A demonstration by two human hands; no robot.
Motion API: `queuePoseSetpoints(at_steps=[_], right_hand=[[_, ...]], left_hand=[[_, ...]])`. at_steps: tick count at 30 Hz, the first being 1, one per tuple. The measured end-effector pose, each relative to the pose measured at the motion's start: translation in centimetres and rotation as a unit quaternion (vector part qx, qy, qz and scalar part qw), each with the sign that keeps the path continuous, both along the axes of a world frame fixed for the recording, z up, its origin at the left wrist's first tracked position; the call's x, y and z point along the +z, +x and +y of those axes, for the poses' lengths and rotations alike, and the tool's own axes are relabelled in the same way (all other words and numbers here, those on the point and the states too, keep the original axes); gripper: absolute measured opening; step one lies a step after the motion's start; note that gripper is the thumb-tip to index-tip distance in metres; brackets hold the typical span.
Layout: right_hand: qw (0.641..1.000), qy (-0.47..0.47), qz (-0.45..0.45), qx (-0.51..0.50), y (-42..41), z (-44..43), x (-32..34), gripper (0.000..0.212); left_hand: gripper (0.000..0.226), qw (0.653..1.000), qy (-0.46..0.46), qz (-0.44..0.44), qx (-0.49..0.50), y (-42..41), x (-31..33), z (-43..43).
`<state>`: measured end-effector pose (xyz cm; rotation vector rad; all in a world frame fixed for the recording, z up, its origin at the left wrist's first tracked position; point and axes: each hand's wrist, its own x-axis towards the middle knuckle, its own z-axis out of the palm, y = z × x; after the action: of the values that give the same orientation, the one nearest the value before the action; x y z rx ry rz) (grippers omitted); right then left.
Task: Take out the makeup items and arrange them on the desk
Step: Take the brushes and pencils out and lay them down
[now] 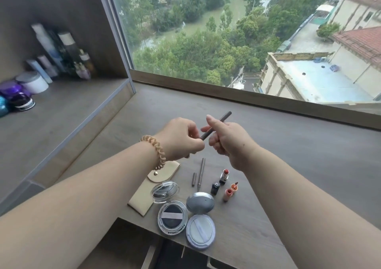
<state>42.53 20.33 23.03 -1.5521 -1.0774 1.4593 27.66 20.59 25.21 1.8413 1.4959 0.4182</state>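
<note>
Lying near held pencil (225, 116): pouch (142, 198), silver compact (200, 203), lipstick (224, 174).

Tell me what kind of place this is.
Probably a dressing area in a high-rise home: skincare bottles on a side shelf, open compacts on the wooden desk, and a big window overlooking treetops and rooftops far below.

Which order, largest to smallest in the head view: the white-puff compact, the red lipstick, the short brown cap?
1. white-puff compact
2. red lipstick
3. short brown cap: about as long as the lipstick, but thinner
</note>
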Motion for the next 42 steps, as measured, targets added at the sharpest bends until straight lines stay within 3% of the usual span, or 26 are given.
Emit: queuePoseSetpoints(at_steps=[5, 12, 20, 23, 25, 27, 29, 32, 34, 37, 39, 42], right_hand=[[0.991, 0.012, 0.109, -0.073, -0.9, -0.5, 1.6, 0.033], [0.988, -0.026, 0.118, -0.101, -2.0, -0.5, 2.2, 0.035], [0.969, -0.069, 0.164, -0.171, -3.2, 2.1, 2.4, 0.034], [0.949, -0.07, 0.179, -0.249, -2.2, 2.6, 2.6, 0.03], [0.931, -0.064, 0.168, -0.317, 0.8, 3.3, 2.7, 0.031], [0.926, -0.043, 0.12, -0.356, 4.6, 3.8, 2.5, 0.031], [0.929, -0.018, 0.054, -0.367, 7.8, 4.0, 2.0, 0.033], [0.954, 0.017, -0.047, -0.296, 9.2, 3.5, 0.3, 0.032], [0.978, 0.069, -0.12, -0.158, 6.6, 3.2, -1.1, 0.02], [0.963, 0.139, -0.224, 0.045, 1.1, 2.2, -2.7, 0.006], [0.954, 0.119, -0.246, 0.122, -0.9, 1.6, -3.7, 0.012], [0.962, 0.048, -0.229, 0.144, -1.8, 1.7, -4.8, 0.03]], left_hand=[[0.024, 0.998, 0.017, -0.065, -0.016, -0.4, 0.9, -1.4], [0.041, 0.994, 0.036, -0.102, -0.014, -0.7, 0.9, -2.6], [0.042, 0.973, -0.083, -0.208, 0.05, 0.5, 1.7, -1.5], [0.043, 0.934, -0.174, -0.311, 0.035, 0.4, 2.6, -2.9], [0.044, 0.899, -0.215, -0.382, 0.003, -1.1, 2.5, -5.0], [0.04, 0.904, -0.201, -0.375, 0.038, -3.8, 1.6, -6.4], [0.036, 0.912, -0.167, -0.35, 0.135, -6.6, -0.3, -5.7], [0.033, 0.924, -0.162, -0.262, 0.225, -8.1, -2.9, -3.8], [0.029, 0.938, -0.18, -0.197, 0.221, -7.5, -3.9, -2.8], [0.02, 0.956, -0.172, -0.12, 0.204, -6.5, -5.1, -1.4], [0.018, 0.967, -0.161, -0.07, 0.186, -5.8, -6.1, -0.5], [0.013, 0.968, -0.186, -0.037, 0.166, -4.9, -7.6, 0.7]])
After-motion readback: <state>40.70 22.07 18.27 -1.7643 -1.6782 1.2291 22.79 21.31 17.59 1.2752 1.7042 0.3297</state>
